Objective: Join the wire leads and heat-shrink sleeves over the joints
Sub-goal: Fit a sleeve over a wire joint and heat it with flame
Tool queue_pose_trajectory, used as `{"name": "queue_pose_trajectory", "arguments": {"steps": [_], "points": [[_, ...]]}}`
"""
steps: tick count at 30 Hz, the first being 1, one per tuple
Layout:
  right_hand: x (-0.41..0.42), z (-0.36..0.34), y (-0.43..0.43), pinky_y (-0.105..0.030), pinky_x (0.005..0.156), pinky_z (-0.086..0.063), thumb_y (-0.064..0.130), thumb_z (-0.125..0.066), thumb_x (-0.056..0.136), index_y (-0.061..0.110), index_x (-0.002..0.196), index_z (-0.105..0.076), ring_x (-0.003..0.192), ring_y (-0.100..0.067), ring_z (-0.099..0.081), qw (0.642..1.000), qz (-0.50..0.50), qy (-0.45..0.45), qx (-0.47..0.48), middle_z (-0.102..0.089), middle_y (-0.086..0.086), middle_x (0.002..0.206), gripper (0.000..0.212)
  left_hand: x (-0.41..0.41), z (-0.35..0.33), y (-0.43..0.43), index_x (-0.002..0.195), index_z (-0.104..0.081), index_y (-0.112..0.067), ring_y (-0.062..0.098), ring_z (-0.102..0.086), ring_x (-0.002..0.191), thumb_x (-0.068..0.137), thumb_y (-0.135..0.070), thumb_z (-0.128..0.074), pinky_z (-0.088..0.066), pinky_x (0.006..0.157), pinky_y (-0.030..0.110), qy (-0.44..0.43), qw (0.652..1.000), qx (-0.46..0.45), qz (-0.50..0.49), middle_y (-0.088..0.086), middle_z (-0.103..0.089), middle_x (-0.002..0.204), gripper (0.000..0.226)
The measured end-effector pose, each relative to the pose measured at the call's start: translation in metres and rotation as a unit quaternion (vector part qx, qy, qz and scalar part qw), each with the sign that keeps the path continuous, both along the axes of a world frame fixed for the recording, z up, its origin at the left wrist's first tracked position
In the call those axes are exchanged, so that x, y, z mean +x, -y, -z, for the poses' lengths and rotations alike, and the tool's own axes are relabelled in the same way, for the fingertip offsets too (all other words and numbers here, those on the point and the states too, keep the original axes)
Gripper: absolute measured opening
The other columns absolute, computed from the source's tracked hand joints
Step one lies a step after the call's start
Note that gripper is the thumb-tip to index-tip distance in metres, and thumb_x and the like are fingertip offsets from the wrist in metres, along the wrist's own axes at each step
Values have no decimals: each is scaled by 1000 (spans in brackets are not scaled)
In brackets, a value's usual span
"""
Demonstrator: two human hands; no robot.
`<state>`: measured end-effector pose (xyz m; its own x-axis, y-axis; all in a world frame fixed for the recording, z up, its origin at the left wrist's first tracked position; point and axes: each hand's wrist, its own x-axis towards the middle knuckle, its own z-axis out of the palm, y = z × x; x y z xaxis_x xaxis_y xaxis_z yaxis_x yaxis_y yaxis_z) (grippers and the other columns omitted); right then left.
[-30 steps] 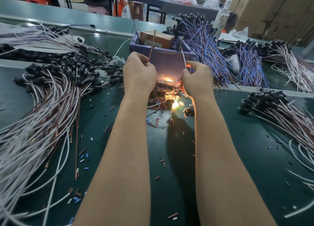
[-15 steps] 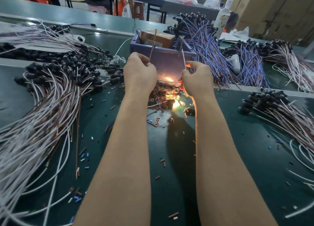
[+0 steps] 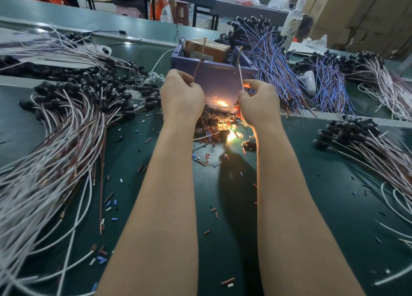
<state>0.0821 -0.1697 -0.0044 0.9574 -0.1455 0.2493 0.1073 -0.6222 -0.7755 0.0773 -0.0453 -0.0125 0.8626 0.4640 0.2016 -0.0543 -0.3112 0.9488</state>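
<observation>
My left hand [image 3: 181, 95] pinches a brown wire lead [image 3: 199, 61] whose free end sticks up past my fingers. My right hand [image 3: 258, 102] pinches a white wire lead [image 3: 240, 75], its end also pointing up. Between the two hands the joined wire [image 3: 220, 106] runs level, right over a small flame [image 3: 220, 103] in front of the purple bin [image 3: 223, 82]. The sleeve on the joint is too small and too bright to make out.
Large bundles of white and brown wires [image 3: 55, 144] with black ends lie left, blue and purple bundles [image 3: 274, 68] behind right, another bundle [image 3: 367, 144] at right. Cut sleeve pieces [image 3: 200, 160] litter the green mat [image 3: 234, 229]. A white bottle [image 3: 294, 19] stands behind.
Both hands hold almost the same place over the flame; the wire ends sticking up have shifted only slightly.
</observation>
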Motion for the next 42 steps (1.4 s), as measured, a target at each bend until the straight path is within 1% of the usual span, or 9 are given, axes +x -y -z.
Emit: {"name": "queue_pose_trajectory", "arguments": {"steps": [15, 17, 20, 25, 28, 31, 35, 39, 42], "points": [[6, 3, 2, -41, 94, -50, 8, -46, 96, 8, 134, -50, 102, -29, -64, 1000, 0, 10, -19, -61, -12, 124, 39, 0, 1, 0, 101, -48, -16, 3, -58, 68, 92, -5, -46, -39, 47, 9, 14, 1000, -8, -3, 7, -66, 102, 14], [5, 3, 3, -35, 81, -56, 6, -44, 96, 8, 132, -52, 86, -23, -68, 1000, 0, 3, 4, -64, -13, 114, 37, -1, -1, 0, 100, -48, -15, 3, -59, 67, 92, -6, -45, -40, 47, 6, 12, 1000, -6, -4, 7, -66, 100, 13], [0, -1, 6, -23, 56, -56, 1, -38, 95, 3, 114, -62, 51, -10, -62, 995, -10, -63, 82, -67, -11, 83, 31, -2, -1, -1, 97, -51, -14, 17, -64, 85, 91, -11, -46, -51, 71, 25, -8, 1000, 11, -3, 9, -68, 99, 8], [-11, -2, 7, -29, 68, -49, 10, -59, 88, 8, 104, -68, 78, -21, -57, 931, -102, -244, -252, -66, -9, 97, 18, -2, 2, -3, 104, -58, -11, 26, -62, 97, 91, -19, -45, -51, 88, 39, -71, 996, 59, -13, 9, -68, 102, 20], [-12, -1, 2, -24, 72, -41, 13, -69, 84, 14, 109, -66, 87, -22, -55, 920, -125, -258, -268, -58, -5, 100, 25, -4, 2, -4, 105, -59, -10, 27, -62, 99, 91, -18, -44, -50, 89, 40, -91, 993, 70, -15, 9, -68, 104, 23], [-9, 6, 0, -25, 78, -44, 15, -70, 85, 15, 107, -67, 98, -22, -59, 929, -129, -243, -248, -62, -4, 107, 22, -6, 1, -5, 105, -60, -10, 28, -62, 98, 90, -17, -44, -50, 89, 40, -101, 992, 80, -14, 9, -68, 104, 24], [-9, -5, 11, -21, 61, -45, 13, -69, 84, 20, 90, -64, 72, -10, -55, 955, -142, -188, -183, -61, 3, 88, 11, -7, 0, -9, 103, -63, -7, 30, -62, 100, 87, -18, -47, -51, 89, 39, -138, 985, 107, -6, 12, -69, 103, 25], [-18, -29, 22, -26, 71, -58, 3, -62, 88, 16, 80, -60, 70, -13, -64, 980, -167, -94, 46, -65, -7, 86, 16, -13, -6, -8, 102, -65, -2, 32, -61, 90, 85, -17, -50, -50, 76, 32, -183, 969, 148, 74, 12, -67, 94, 27], [-28, -42, 24, -19, 65, -56, 1, -59, 90, 15, 99, -56, 62, -6, -65, 972, -142, 2, 188, -65, -8, 86, 16, -18, -16, 6, 102, -66, -1, 30, -59, 81, 87, -14, -48, -42, 65, 28, -185, 958, 174, 136, 12, -65, 90, 26]]}}
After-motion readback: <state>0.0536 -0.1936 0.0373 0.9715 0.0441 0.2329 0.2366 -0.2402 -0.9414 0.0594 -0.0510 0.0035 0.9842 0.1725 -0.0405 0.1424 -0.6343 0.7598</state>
